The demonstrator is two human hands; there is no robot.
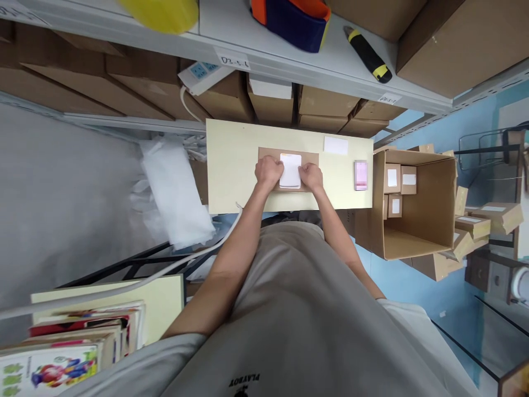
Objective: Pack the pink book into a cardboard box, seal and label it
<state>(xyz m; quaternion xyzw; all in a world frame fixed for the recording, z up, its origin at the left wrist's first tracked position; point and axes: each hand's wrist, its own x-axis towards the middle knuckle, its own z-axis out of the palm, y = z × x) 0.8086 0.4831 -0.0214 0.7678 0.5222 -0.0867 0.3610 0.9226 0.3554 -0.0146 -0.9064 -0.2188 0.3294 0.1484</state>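
A white label (290, 171) with rounded corners lies over a flat brown cardboard box (289, 151) on the pale yellow tabletop (231, 165). My left hand (269, 172) is closed at the label's left edge, its thumb on the paper. At the right edge my right hand (311, 176) is closed in the same way. Whether the label is pressed flat or slightly raised I cannot tell. A white slip (336, 145) lies behind my right hand, and a small pink pack (361, 175) is farther right.
A large open carton (425, 237) with several small labelled boxes stands right of the table. Above the table's back edge runs a metal shelf (281, 55) with a utility knife (369, 55) and a tape dispenser (293, 25). A white cable (165, 270) passes near my left arm.
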